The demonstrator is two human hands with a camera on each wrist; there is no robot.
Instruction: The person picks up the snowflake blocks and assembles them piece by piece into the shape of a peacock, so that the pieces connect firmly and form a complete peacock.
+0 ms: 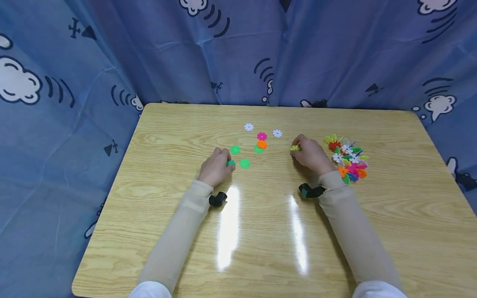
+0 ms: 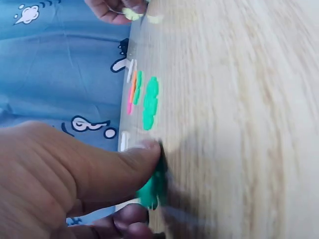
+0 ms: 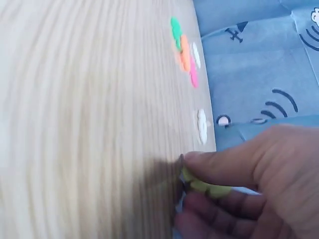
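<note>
Left sleeve (image 1: 175, 240): coming in from the bottom edge, nearest the camera, and carrying the left hand (image 1: 214, 169) over the wooden tabletop (image 1: 123, 231).
Left grip: closing narrowly on a pinched green disc (image 1: 231, 163) — thumb on one side, fingers on the other — probably because so thin a piece is offering little else to grasp. Whether the disc is touching the table, I cannot tell.
Loose greens: an upper green disc (image 1: 235, 150) and a lower green disc (image 1: 244, 163) are lying just beside that hand, their flat shape presumably keeping them steady.
Far white disc (image 1: 249, 127): lying toward the curtain (image 1: 242, 74), apart from the rest.
Middle group: an orange disc (image 1: 262, 144) is partly covering a third green disc (image 1: 258, 150); a pink disc (image 1: 262, 136) is lying just beyond the orange one.
Second white disc (image 1: 277, 133): lying alone, right of the pink one.
Right hand (image 1: 311, 155): pinching a yellow piece (image 1: 295, 147) between thumb and fingers, the fingers hiding whether it is one disc or several.
Right sleeve (image 1: 354, 223): reaching past the near side of the pile.
Colourful pile (image 1: 354, 158): heaping just right of that hand — seemingly within easy reach.
</note>
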